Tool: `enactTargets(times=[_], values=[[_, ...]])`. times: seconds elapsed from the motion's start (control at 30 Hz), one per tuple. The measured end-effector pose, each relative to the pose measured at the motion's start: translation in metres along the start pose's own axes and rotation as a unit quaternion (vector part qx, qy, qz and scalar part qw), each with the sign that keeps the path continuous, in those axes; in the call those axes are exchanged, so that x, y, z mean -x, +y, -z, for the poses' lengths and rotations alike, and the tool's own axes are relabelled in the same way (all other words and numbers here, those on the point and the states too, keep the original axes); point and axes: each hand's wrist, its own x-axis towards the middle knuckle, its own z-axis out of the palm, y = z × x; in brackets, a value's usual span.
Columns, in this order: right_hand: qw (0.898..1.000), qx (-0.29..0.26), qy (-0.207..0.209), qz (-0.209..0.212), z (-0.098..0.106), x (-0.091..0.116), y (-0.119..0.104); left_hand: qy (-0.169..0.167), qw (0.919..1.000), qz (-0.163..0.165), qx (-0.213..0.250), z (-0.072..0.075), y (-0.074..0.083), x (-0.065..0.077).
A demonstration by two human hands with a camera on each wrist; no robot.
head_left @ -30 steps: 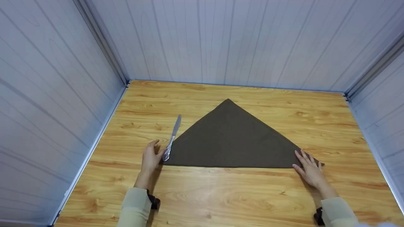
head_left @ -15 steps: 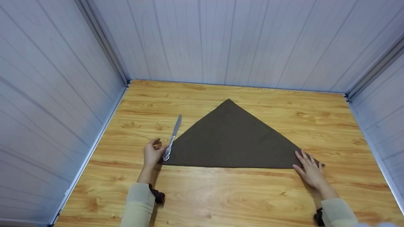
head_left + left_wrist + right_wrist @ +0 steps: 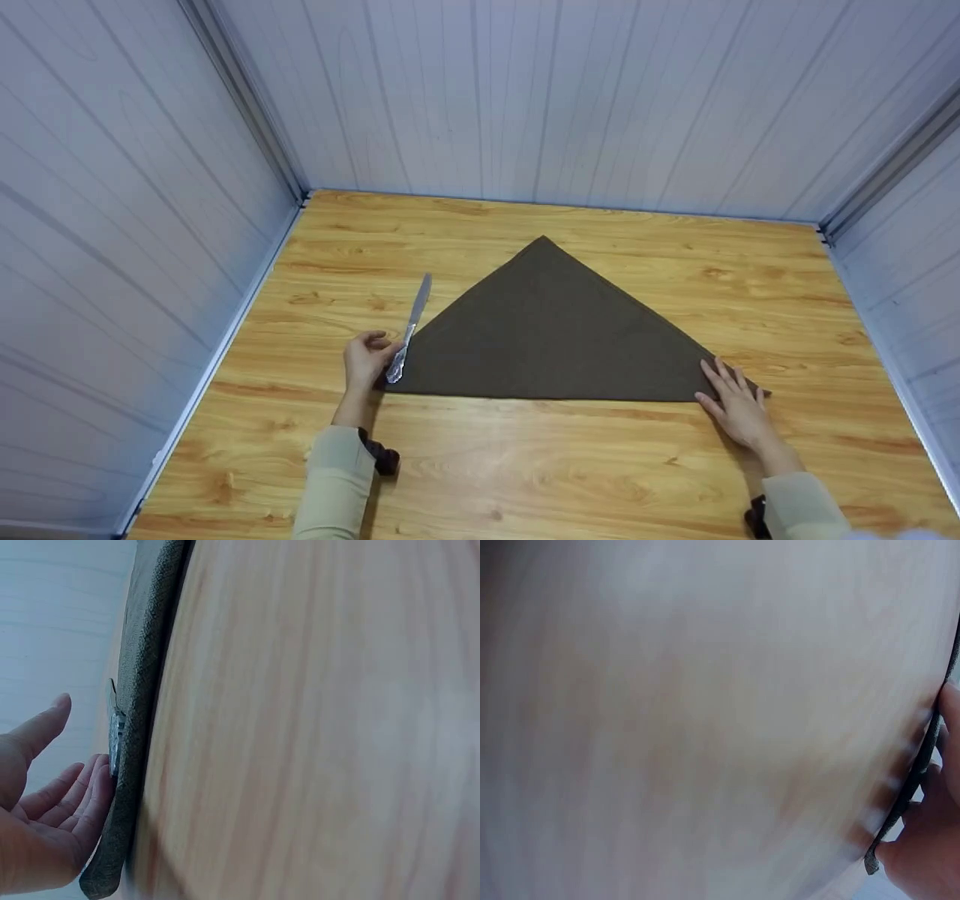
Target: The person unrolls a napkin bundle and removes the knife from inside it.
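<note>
A dark brown cloth [image 3: 555, 330], folded to a triangle, lies with its long edge toward me and its point away. On its left corner rests a table knife [image 3: 421, 301] with an ornate silver handle, the blade reaching past the cloth's slanting edge. My left hand [image 3: 363, 364] is on its side at that corner; in the left wrist view the fingertips [image 3: 97, 765] are at the knife handle [image 3: 115, 741], while the thumb stands apart. Over the right corner my right hand [image 3: 739, 414] lies spread on the cloth.
The wood-grain table [image 3: 525, 465] is bounded by pale panel walls at the back [image 3: 510, 105], left [image 3: 112, 247] and right [image 3: 907, 247]. Both wrists wear a dark strapped device, the left one [image 3: 384, 457] just above the table.
My left hand has shifted slightly forward and right, its fingers coming nearer to the knife handle. The right hand, the cloth and the knife look unmoved.
</note>
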Motion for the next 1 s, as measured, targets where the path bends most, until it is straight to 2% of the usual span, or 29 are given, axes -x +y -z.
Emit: enactTargets(times=[0.17, 0.33, 0.77, 1.0], values=[[1.000, 0.005, -0.002, -0.003, -0.0007, -0.0005, 0.0003, -0.006, 0.9996, 0.026, 0.003, -0.0032, -0.0004, -0.0035], [1.000, 0.007, -0.003, -0.002, -0.0007, -0.0013, 0.0004, -0.013, 0.9992, 0.038, 0.000, -0.0048, 0.0000, -0.0045], [1.000, 0.000, -0.005, -0.003, 0.0011, -0.0017, 0.0001, -0.004, 0.9995, 0.026, -0.018, -0.0078, -0.0015, -0.0068], [1.000, 0.003, -0.008, -0.006, 0.0012, -0.0009, -0.0003, -0.003, 0.9989, 0.030, -0.035, -0.0082, -0.0030, -0.0088]])
